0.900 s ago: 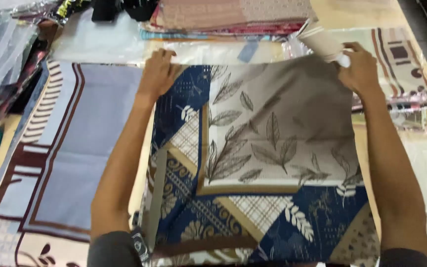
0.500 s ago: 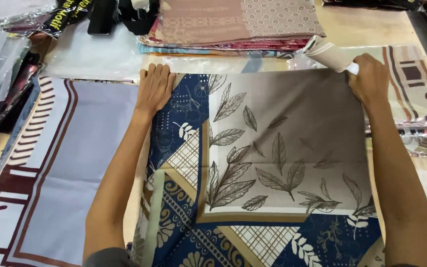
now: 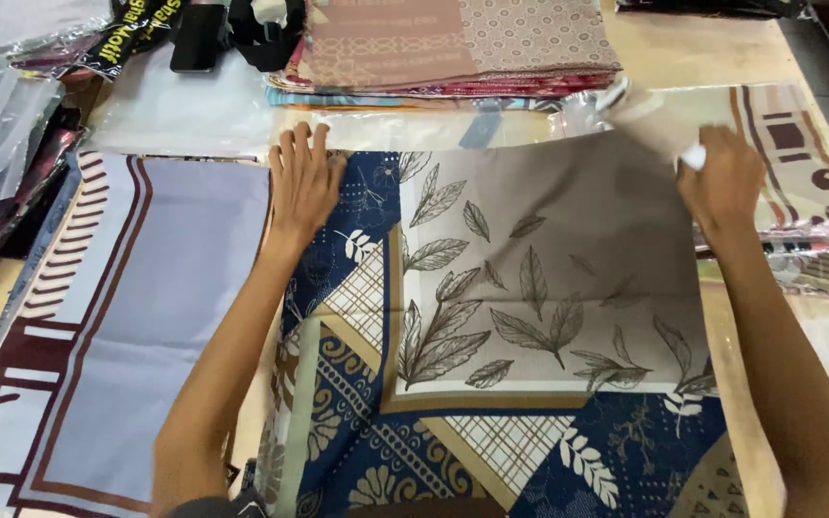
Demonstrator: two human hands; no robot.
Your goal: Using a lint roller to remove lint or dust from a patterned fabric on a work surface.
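Leaf-print scarf (image 3: 530,307), centre; left hand (image 3: 301,182) flat, open; right hand (image 3: 722,182) pinching its corner; lilac scarf (image 3: 136,317) left; folded stack (image 3: 453,48) top.

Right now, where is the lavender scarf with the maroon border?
In the head view, the lavender scarf lies flat on the left of the table, beside the leaf-print scarf, just outside the left hand.

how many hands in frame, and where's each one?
2. The left hand lies flat on the top left corner of the blue-and-grey leaf-print scarf; the right hand is at its top right corner, blurred. No other hands show.
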